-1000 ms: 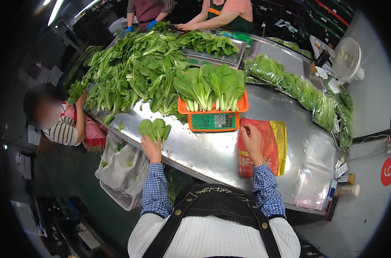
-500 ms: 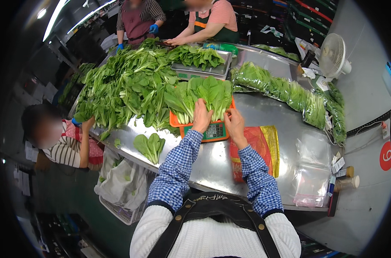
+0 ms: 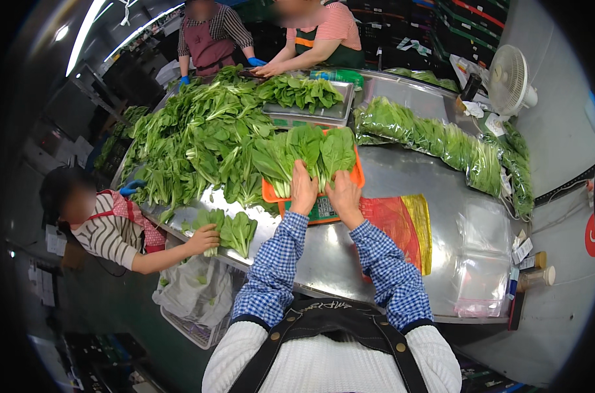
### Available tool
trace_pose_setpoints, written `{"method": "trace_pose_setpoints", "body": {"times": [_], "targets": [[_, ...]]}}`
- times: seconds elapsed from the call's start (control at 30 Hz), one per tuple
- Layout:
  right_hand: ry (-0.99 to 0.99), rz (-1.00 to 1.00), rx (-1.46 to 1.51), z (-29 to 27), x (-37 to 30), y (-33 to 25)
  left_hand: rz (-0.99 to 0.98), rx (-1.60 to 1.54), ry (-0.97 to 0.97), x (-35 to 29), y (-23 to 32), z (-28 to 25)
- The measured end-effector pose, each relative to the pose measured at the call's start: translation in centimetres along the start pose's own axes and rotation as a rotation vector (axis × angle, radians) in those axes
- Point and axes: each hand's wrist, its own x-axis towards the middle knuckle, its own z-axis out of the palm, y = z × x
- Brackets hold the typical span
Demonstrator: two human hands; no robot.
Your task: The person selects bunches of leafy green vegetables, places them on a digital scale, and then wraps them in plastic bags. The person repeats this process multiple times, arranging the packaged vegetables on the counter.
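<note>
Left hand [image 3: 303, 191] and right hand [image 3: 344, 196] both touch the stem ends of the leafy greens [image 3: 305, 145] in the orange scale's [image 3: 360, 171] tray; the tips are hidden among stems, so I cannot tell whether either has closed on them. They block most of the scale's keypad [image 3: 329, 208]. Right of the scale, a red-and-yellow bag [image 3: 396, 226] lies on the shiny metal table [image 3: 409, 171], partly covered by the right sleeve [image 3: 396, 265]. Farther right lie clear bags [image 3: 482, 262]; a white fan [image 3: 509, 80] stands beyond. Left of the scale, greens heap [image 3: 199, 124] loosely; nearer, a co-worker's hand [image 3: 202, 241] touches a small bunch [image 3: 209, 218]. Beyond the scale, 2 people [image 3: 209, 39] are cut off by the top edge.
</note>
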Motion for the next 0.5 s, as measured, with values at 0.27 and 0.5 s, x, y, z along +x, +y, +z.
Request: {"method": "trace_pose_setpoints", "body": {"times": [0.27,0.5], "targets": [[-0.017,0.209,0.359,0.1,0.3,0.8,-0.037,0.134,-0.075,-0.6,0.6,-1.0],[-0.156,0.393,0.897,1.6,1.2,3.6,-0.003,0.154,-0.123,-0.4,0.6,0.5]]}}
